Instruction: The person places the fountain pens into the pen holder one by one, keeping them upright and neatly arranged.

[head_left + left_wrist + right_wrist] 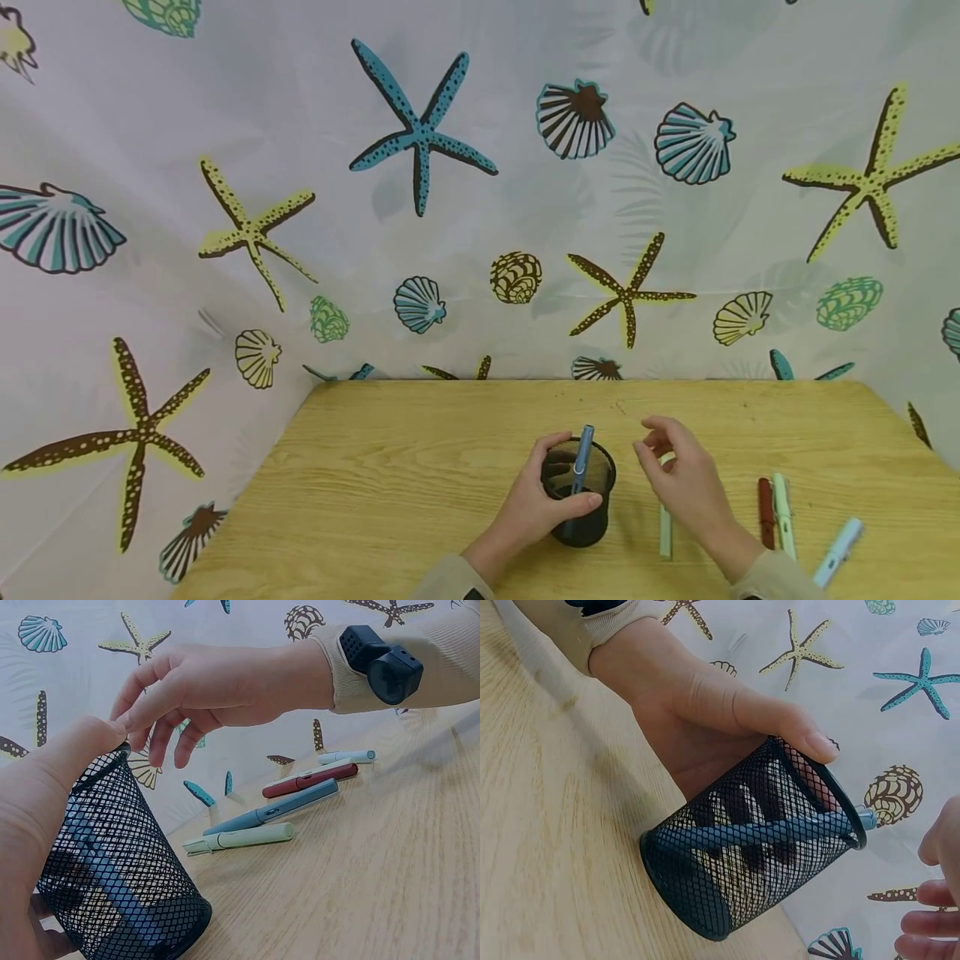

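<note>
My left hand (525, 508) grips a black mesh pen cup (585, 533), thumb on the near side and fingers around the far side. One blue pen (583, 457) stands in the cup, leaning, with its end above the rim. To the right of the cup my right hand (686, 487) hovers with loosely bent fingers and holds nothing. Partly hidden beneath it, a pale green pen (666, 533) lies on the table. Beside that one, a greyish-blue pen (274, 806) shows in the left wrist view; my right hand and forearm seem to cover it in the head view.
Farther right on the wooden table (390, 467) lie a dark red pen (766, 512), a mint green pen (783, 512) and a light blue pen (837, 552). A white curtain (510, 200) printed with starfish and shells hangs behind the table and along its sides.
</note>
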### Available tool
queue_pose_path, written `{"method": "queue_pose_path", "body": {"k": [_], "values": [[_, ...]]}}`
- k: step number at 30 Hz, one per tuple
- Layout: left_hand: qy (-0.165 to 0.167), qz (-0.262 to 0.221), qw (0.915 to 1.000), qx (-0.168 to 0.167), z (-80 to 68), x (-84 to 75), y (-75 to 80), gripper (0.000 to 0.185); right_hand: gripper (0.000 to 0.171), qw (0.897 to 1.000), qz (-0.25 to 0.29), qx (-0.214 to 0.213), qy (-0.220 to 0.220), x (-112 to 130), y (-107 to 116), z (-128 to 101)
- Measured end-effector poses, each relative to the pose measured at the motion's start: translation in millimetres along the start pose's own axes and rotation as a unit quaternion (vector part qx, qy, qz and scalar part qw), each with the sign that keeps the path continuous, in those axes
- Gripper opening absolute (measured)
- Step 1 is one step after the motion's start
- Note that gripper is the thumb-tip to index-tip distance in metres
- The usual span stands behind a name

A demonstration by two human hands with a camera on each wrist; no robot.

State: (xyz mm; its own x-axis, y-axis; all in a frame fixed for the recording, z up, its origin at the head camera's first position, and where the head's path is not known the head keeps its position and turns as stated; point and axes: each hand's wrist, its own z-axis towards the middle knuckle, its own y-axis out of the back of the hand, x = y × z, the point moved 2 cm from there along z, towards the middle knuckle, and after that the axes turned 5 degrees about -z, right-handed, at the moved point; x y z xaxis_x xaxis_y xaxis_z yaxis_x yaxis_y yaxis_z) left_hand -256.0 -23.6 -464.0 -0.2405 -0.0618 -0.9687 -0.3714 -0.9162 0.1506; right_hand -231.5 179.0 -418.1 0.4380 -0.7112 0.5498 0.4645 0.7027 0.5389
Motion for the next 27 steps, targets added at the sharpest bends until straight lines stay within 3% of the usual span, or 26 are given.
{"method": "queue_pose_path", "body": {"k": [14, 22, 27], "values": [[0.010, 0.000, 0.9999, -0.003, 0.0, -0.2, 1.4, 0.070, 0.021, 0.999, -0.029, 0.006, -0.030, -17, 20, -11], [0.016, -0.011, 0.9998, -0.005, -2.0, -0.5, -0.1, 0.070, 0.021, 0.996, -0.059, 0.041, -0.056, -25, 31, -22], [0.015, -0.011, 0.9998, -0.004, -1.0, -1.0, -0.1, 0.070, 0.021, 0.995, -0.073, 0.032, -0.056, -28, 40, -26]]}}
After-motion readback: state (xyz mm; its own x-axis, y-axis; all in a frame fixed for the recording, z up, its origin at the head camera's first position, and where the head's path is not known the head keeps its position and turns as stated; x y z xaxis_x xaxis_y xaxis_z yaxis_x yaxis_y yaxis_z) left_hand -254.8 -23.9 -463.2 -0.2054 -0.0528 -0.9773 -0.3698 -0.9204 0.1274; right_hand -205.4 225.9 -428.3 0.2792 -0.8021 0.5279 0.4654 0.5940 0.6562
